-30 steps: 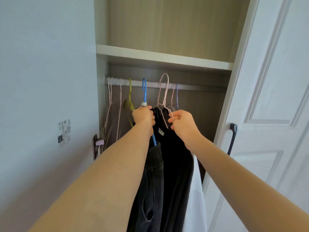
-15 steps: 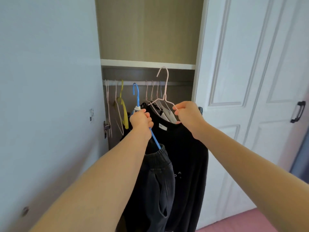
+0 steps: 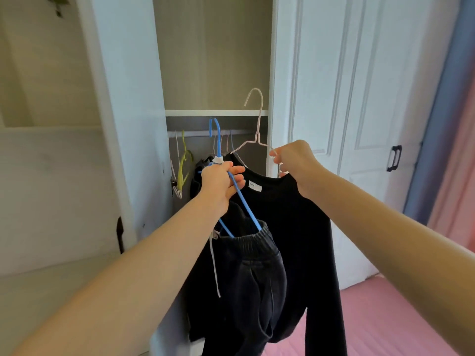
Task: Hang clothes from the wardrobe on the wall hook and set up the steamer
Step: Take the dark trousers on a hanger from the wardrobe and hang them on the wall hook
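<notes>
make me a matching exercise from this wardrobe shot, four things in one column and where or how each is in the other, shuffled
Things:
1. blue hanger
2. pink hanger
3. green hanger
4. black door handle

Place or state:
A. on the closed white door at the right
B. held by the left hand, with dark trousers on it
C. hanging inside the wardrobe, with no garment on it
D. held by the right hand, with a black top on it

Pairs: 1-B, 2-D, 3-C, 4-A
</notes>
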{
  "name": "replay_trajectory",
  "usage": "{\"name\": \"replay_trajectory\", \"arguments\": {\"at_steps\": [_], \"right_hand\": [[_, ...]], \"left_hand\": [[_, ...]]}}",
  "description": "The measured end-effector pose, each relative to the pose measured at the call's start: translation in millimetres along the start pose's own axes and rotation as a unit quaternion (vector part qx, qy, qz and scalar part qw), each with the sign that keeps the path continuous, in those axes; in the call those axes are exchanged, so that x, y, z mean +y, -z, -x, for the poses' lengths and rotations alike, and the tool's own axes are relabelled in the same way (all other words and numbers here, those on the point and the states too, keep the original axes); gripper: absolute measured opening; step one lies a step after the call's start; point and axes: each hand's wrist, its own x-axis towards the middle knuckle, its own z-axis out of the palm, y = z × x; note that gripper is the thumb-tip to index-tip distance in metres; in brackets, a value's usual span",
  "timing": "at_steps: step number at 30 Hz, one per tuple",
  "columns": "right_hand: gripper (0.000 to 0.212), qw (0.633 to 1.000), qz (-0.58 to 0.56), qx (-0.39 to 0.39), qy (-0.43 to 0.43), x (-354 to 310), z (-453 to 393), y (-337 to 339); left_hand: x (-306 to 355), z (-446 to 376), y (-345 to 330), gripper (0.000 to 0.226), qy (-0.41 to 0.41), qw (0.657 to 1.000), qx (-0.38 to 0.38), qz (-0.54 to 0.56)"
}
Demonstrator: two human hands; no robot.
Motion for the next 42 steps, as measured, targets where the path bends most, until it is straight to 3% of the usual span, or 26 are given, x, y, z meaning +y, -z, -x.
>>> {"name": "replay_trajectory", "arguments": {"at_steps": [6, 10, 17, 32, 42], "right_hand": [[0.019, 0.997, -0.028, 0.035, -0.059, -2, 64, 11], [0.035, 0.997, -0.008, 0.05, -0.05, 1, 103, 15], [0.03, 0.998, 0.043, 0.043, 0.013, -8, 171, 12], [0.028, 0.998, 0.029, 0.049, -0.027, -40, 316, -46], [0.032, 0.996, 0.073, 0.042, 0.008, -71, 400, -48]], "left_hand": [[20, 60, 17, 0.013, -0.017, 0.993, -0.065, -0.095], [31, 99, 29, 0.015, -0.023, 0.988, -0.084, -0.127], [46, 155, 49, 0.026, -0.011, 0.983, -0.121, -0.136], [75, 259, 143, 0.022, 0.012, 0.978, -0.139, -0.158], [109, 336, 184, 0.023, 0.018, 0.97, -0.143, -0.195]]}}
